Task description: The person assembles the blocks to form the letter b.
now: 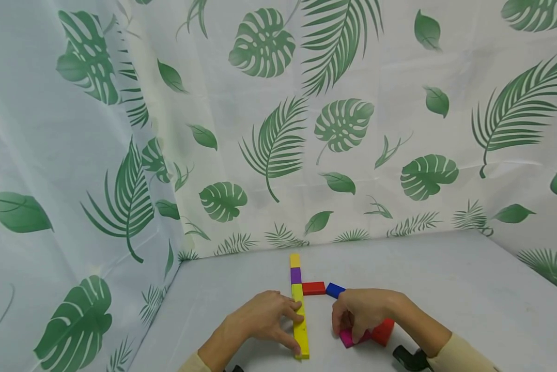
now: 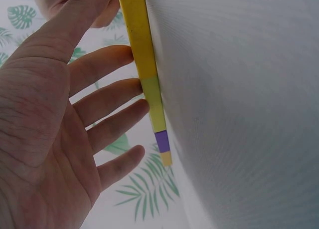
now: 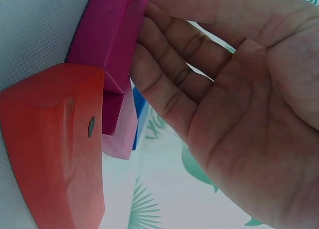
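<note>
A straight column of coloured blocks lies on the table in the head view: a long yellow block [image 1: 301,338], a yellow-green block [image 1: 297,292], a purple block [image 1: 295,275] and a small yellow-orange block [image 1: 295,260] at the far end. My left hand [image 1: 269,316] rests along the column's left side, fingers spread, their tips touching the yellow and yellow-green blocks. To the right, my right hand [image 1: 364,309] pinches a magenta block [image 3: 107,37] between thumb and fingers. A red-orange block [image 3: 55,139] stands right beside it, and a pink block [image 3: 121,136] shows behind.
A red block [image 1: 313,288] lies crosswise at the column's right side, with a slanted blue block [image 1: 336,290] at its end. Leaf-patterned cloth [image 1: 278,155] hangs behind and at both sides of the light table [image 1: 222,279]. A black device [image 1: 411,358] sits by my right wrist.
</note>
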